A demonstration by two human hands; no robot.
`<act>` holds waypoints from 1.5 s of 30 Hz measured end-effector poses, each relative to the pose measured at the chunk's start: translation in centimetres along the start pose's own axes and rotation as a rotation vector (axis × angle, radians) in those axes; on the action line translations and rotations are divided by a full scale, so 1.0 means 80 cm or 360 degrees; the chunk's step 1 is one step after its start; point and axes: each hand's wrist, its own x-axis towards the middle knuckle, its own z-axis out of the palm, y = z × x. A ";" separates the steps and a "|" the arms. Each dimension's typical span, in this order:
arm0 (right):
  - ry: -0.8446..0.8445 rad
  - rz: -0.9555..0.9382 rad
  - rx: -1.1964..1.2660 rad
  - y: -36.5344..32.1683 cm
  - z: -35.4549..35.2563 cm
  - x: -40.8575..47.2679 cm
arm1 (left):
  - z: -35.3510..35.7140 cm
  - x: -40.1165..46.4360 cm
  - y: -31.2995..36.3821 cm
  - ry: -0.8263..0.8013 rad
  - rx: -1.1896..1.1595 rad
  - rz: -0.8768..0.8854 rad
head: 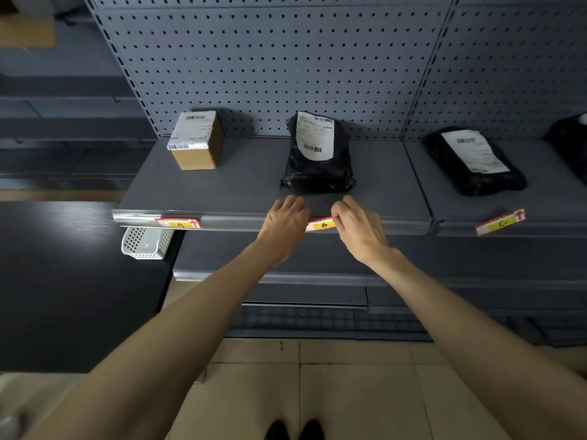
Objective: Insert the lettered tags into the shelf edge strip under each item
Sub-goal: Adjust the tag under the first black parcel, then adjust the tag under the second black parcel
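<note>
The tag marked B [321, 225] lies against the shelf edge strip [228, 221], below the black parcel [317, 154]. My left hand [284, 227] pinches its left end and my right hand [357, 227] pinches its right end. Tag A [179, 223] sits in the strip under the cardboard box [197, 139]. Tag C [500, 222] lies tilted on the front of the right shelf, in front of a flat black parcel [476, 161].
A white mesh basket [146, 242] hangs below the shelf's left end. A dark counter [63, 281] stands to the left. Lower shelves [286, 277] jut out beneath my arms. Another black parcel [571, 141] shows at the far right edge.
</note>
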 end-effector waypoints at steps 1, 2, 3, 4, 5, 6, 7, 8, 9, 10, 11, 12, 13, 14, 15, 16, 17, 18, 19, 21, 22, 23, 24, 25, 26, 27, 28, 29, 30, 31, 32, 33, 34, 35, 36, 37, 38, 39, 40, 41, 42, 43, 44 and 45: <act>-0.0009 0.0008 0.0029 0.002 0.002 0.000 | -0.002 0.000 -0.001 0.0004 0.0031 0.0014; -0.0023 0.0013 0.0054 0.004 0.004 0.001 | -0.004 0.000 -0.004 0.0011 0.0054 0.0020; -0.0037 0.0022 0.0069 0.005 0.007 0.001 | -0.006 0.001 -0.007 0.0017 0.0068 0.0030; -0.0044 0.0037 0.0083 0.005 0.009 0.001 | -0.008 0.002 -0.010 0.0013 0.0074 0.0044; -0.0044 0.0060 0.0100 0.004 0.012 0.002 | -0.008 0.003 -0.013 -0.0007 0.0079 0.0055; -0.0040 0.0082 0.0114 0.003 0.014 0.002 | -0.008 0.003 -0.015 -0.0032 0.0082 0.0053; -0.0037 0.0097 0.0122 0.000 0.017 0.002 | -0.007 0.003 -0.017 -0.0045 0.0080 0.0038; -0.0036 0.0107 0.0124 -0.001 0.018 0.002 | -0.005 0.002 -0.017 -0.0049 0.0065 0.0016; -0.0035 0.0111 0.0122 -0.003 0.019 0.002 | -0.002 0.002 -0.017 -0.0047 0.0040 -0.0001; -0.0036 0.0109 0.0121 -0.004 0.018 0.002 | 0.000 0.002 -0.016 -0.0041 0.0008 -0.0012; -0.0036 0.0099 0.0125 -0.004 0.016 0.002 | 0.001 0.002 -0.016 -0.0026 -0.0024 -0.0017; -0.0036 0.0085 0.0129 -0.003 0.013 0.002 | 0.001 0.002 -0.017 -0.0006 -0.0054 -0.0013; -0.0033 0.0070 0.0125 -0.002 0.010 0.002 | 0.000 0.003 -0.018 0.0016 -0.0087 0.0004; -0.0027 0.0055 0.0114 0.001 0.005 0.000 | -0.002 0.003 -0.019 0.0038 -0.0131 0.0029; -0.0017 0.0044 0.0100 0.005 0.000 -0.002 | -0.005 0.003 -0.020 0.0060 -0.0184 0.0049; -0.0005 0.0030 0.0078 0.011 -0.006 -0.005 | -0.008 0.004 -0.018 0.0085 -0.0240 0.0057; 0.0008 0.0016 0.0049 0.019 -0.013 -0.008 | -0.011 0.006 -0.015 0.0116 -0.0283 0.0060; 0.0021 0.0008 0.0021 0.028 -0.019 -0.011 | -0.015 0.009 -0.010 0.0148 -0.0310 0.0065; 0.0033 0.0010 0.0003 0.040 -0.027 -0.015 | -0.018 0.014 -0.002 0.0170 -0.0328 0.0074; 0.0048 0.0041 -0.0033 0.067 -0.041 -0.024 | -0.026 0.026 0.020 0.0177 -0.0358 0.0093; 0.0060 0.0060 -0.0064 0.084 -0.049 -0.030 | -0.029 0.033 0.033 0.0179 -0.0365 0.0108; 0.0069 0.0079 -0.0089 0.101 -0.056 -0.037 | -0.031 0.042 0.048 0.0186 -0.0368 0.0126; 0.0072 0.0096 -0.0102 0.120 -0.063 -0.045 | -0.033 0.051 0.064 0.0197 -0.0373 0.0142; 0.0069 0.0115 -0.0109 0.140 -0.070 -0.054 | -0.033 0.060 0.083 0.0208 -0.0382 0.0156; 0.0065 0.0137 -0.0118 0.160 -0.077 -0.062 | -0.033 0.069 0.102 0.0214 -0.0395 0.0165; 0.0062 0.0156 -0.0131 0.181 -0.085 -0.070 | -0.032 0.078 0.122 0.0217 -0.0413 0.0171; 0.0053 0.0172 -0.0145 0.203 -0.091 -0.079 | -0.030 0.087 0.145 0.0213 -0.0434 0.0170; 0.0041 0.0181 -0.0161 0.225 -0.098 -0.087 | -0.028 0.095 0.168 0.0203 -0.0450 0.0166; 0.0027 0.0181 -0.0172 0.247 -0.104 -0.094 | -0.025 0.103 0.192 0.0196 -0.0462 0.0157; 0.0005 0.0179 -0.0175 0.267 -0.109 -0.100 | -0.022 0.109 0.216 0.0195 -0.0475 0.0139; -0.0010 0.0178 -0.0172 0.289 -0.115 -0.107 | -0.019 0.115 0.241 0.0190 -0.0491 0.0119; -0.0012 0.0180 -0.0171 0.304 -0.120 -0.111 | -0.015 0.119 0.260 0.0177 -0.0503 0.0109; -0.0015 0.0179 -0.0170 0.318 -0.125 -0.117 | -0.010 0.123 0.278 0.0158 -0.0499 0.0105; -0.0022 0.0168 -0.0172 0.334 -0.130 -0.122 | -0.006 0.129 0.298 0.0145 -0.0483 0.0101; -0.0031 0.0149 -0.0182 0.348 -0.133 -0.127 | -0.003 0.135 0.316 0.0143 -0.0478 0.0083; -0.0046 0.0127 -0.0192 0.360 -0.135 -0.129 | 0.000 0.140 0.331 0.0145 -0.0489 0.0053; -0.0060 0.0109 -0.0195 0.370 -0.136 -0.131 | 0.002 0.146 0.344 0.0151 -0.0502 0.0026; -0.0071 0.0092 -0.0192 0.378 -0.136 -0.132 | 0.003 0.151 0.355 0.0158 -0.0511 0.0000; -0.0079 0.0077 -0.0184 0.385 -0.135 -0.132 | 0.004 0.156 0.366 0.0158 -0.0514 -0.0026; -0.0084 0.0063 -0.0175 0.390 -0.134 -0.132 | 0.005 0.160 0.375 0.0155 -0.0517 -0.0054; -0.0091 0.0047 -0.0169 0.394 -0.132 -0.132 | 0.007 0.164 0.384 0.0153 -0.0523 -0.0091; -0.0097 0.0024 -0.0167 0.398 -0.129 -0.131 | 0.009 0.168 0.391 0.0148 -0.0527 -0.0131; -0.0101 -0.0001 -0.0168 0.402 -0.127 -0.130 | 0.012 0.171 0.397 0.0139 -0.0523 -0.0167; -0.0098 -0.0018 -0.0166 0.405 -0.124 -0.130 | 0.015 0.174 0.403 0.0128 -0.0512 -0.0192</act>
